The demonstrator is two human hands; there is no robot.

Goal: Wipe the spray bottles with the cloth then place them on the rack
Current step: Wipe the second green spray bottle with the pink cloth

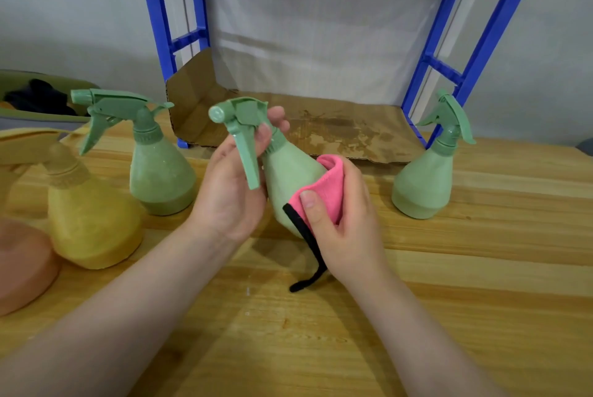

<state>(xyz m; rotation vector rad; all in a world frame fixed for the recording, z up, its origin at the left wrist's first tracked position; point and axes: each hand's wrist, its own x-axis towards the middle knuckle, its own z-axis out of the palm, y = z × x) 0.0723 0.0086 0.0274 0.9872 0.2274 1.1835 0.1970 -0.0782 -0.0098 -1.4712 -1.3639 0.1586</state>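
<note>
1. Head view: a green spray bottle (290,172) is held tilted above the bench (449,300), in front of the rack, its nozzle toward the camera and its trigger hanging down.
2. The left hand (231,191) grasps the bottle at the neck, fingers curled round behind the spray head, thumb near the trigger.
3. The right hand (340,223) grips a pink cloth (324,191) with a black edge and presses it against the bottle's lower body; the thumb lies on the cloth, and a black strip of it dangles down to the bench.
4. A second green bottle (160,172) stands upright on the bench to the left, and a third green bottle (426,178) stands upright to the right, beside a leg of the rack.
5. A yellow bottle (93,220) stands at the near left, with an orange object (22,265) at the edge, cut off.
6. The blue rack (481,40) stands at the back of the bench; stained cardboard (321,130) covers its lowest shelf, which carries no bottle.
</note>
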